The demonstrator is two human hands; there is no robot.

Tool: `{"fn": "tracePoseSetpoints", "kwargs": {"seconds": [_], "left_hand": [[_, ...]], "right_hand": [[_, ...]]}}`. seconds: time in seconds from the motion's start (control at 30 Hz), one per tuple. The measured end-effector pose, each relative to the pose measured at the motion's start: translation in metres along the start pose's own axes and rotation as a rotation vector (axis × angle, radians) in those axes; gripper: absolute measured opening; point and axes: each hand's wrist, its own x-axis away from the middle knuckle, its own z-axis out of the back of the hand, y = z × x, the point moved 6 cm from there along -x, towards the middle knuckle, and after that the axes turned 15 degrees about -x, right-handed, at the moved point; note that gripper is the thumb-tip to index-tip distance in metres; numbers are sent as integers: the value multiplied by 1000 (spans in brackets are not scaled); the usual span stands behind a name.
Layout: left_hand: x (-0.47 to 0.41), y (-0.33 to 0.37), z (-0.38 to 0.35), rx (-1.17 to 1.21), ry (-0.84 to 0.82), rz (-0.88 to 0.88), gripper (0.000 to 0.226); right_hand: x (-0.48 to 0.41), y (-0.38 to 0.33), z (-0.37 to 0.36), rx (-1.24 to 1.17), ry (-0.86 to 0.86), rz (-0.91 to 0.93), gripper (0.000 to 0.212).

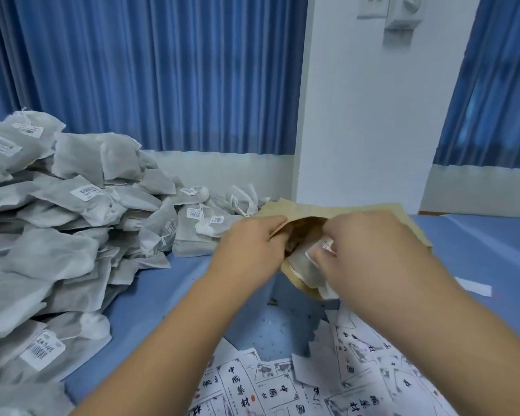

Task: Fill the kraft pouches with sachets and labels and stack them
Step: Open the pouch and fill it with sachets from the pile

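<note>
Far left of the kraft pouch, a big heap of grey sachets with barcode stickers is lying on the blue table cover. Its nearest bags are reaching almost to the pouch's left corner. We are gripping the pouch's left mouth edge with our left hand, fingers curled round the paper, and the mouth is gaping open. Inside the pouch a pale sachet is sitting partway in, with a white tag showing at the opening. Our right hand is pinching that sachet at the pouch's mouth, fingers bent tight on it. Below the pouch, toward us, loose printed labels are lying scattered. To the right of the pouch a blank white slip is resting on the cover.
</note>
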Motion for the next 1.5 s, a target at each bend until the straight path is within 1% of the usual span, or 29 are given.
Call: {"fn": "tracePoseSetpoints", "kwargs": {"seconds": [0.07, 0.17, 0.27, 0.37, 0.43, 0.53, 0.63, 0.7, 0.77, 0.87, 0.97, 1.03, 1.13, 1.2, 1.23, 1.3, 1.37, 1.43, 1.5], "left_hand": [[1, 1, -4, 78, -5, 36, 26], [3, 6, -10, 156, -23, 51, 32], [3, 11, -10, 234, -2, 47, 31], [2, 12, -11, 287, 23, 66, 33], [3, 12, -12, 324, 40, 73, 33], [3, 12, -11, 413, 78, 64, 26], [2, 12, -9, 544, 100, 68, 23], [2, 13, -7, 564, 114, 69, 28], [3, 15, -6, 577, 114, 53, 31], [6, 20, -4, 604, 127, 25, 30], [8, 23, -2, 580, 160, 9, 30], [9, 22, -1, 604, 183, 16, 30], [6, 15, 2, 634, 210, 52, 29], [5, 14, 5, 642, 230, 58, 29], [5, 15, 6, 654, 237, 59, 28], [6, 18, 5, 668, 248, 39, 28], [8, 23, 7, 656, 273, -4, 28], [10, 25, 8, 642, 306, -47, 30], [10, 27, 8, 625, 303, -92, 32]], "right_hand": [[3, 1, -16, 88, -79, -57, 29], [1, 7, -26, 201, -80, -101, 19], [-4, 15, -29, 347, -80, -128, 37], [-7, 16, -38, 413, -165, -151, 38], [-7, 15, -43, 429, -202, -133, 36], [-4, 18, -38, 437, -149, -107, 33], [0, 19, -28, 475, -37, -57, 19], [1, 16, -22, 503, 44, 6, 24], [0, 11, -20, 497, 64, 54, 28], [-3, 7, -24, 432, 34, 62, 35], [-9, 2, -26, 384, 46, 50, 34], [-12, 0, -31, 337, 23, 62, 31], [-15, -4, -40, 136, -31, 95, 32], [-17, -5, -39, 36, -24, 106, 28], [-18, -6, -38, 34, -24, 114, 25], [-27, -5, -39, 149, -77, 125, 20], [-41, -7, -45, 272, -174, 118, 22], [-50, -4, -52, 326, -288, 63, 23], [-52, 1, -48, 200, -292, 7, 23]]}}
